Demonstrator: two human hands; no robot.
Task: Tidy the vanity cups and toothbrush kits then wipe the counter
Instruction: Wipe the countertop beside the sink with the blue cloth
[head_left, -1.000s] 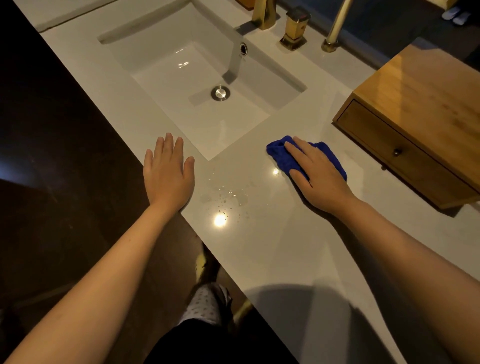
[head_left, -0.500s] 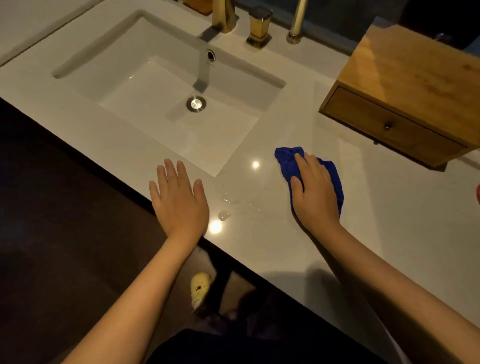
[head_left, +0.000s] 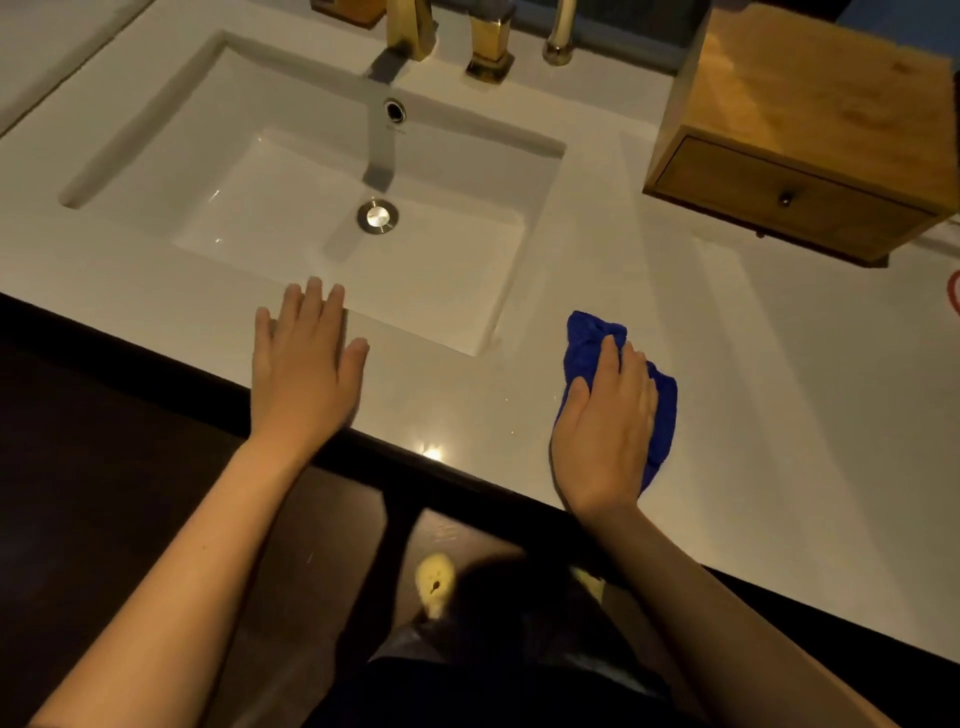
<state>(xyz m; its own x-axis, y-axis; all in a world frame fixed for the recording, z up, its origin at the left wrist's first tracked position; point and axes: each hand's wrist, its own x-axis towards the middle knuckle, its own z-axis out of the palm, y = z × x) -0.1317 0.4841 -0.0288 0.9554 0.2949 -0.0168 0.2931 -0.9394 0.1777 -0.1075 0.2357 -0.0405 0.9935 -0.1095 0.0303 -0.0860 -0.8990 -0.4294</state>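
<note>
My right hand presses flat on a crumpled blue cloth on the white counter, just right of the sink's near right corner and close to the front edge. The cloth sticks out beyond my fingertips and along the right side of the hand. My left hand lies flat and empty on the counter's front strip, fingers spread, fingertips at the near rim of the sink. No cups or toothbrush kits are in view.
A wooden drawer box with a small knob stands on the counter at the back right. Gold faucet fittings rise behind the basin. A red object peeks in at the right edge. Dark floor lies below the counter's front edge.
My right hand has dragged the blue cloth toward the counter's front edge. The water drops between my hands are gone. My left hand stays flat by the sink rim.
</note>
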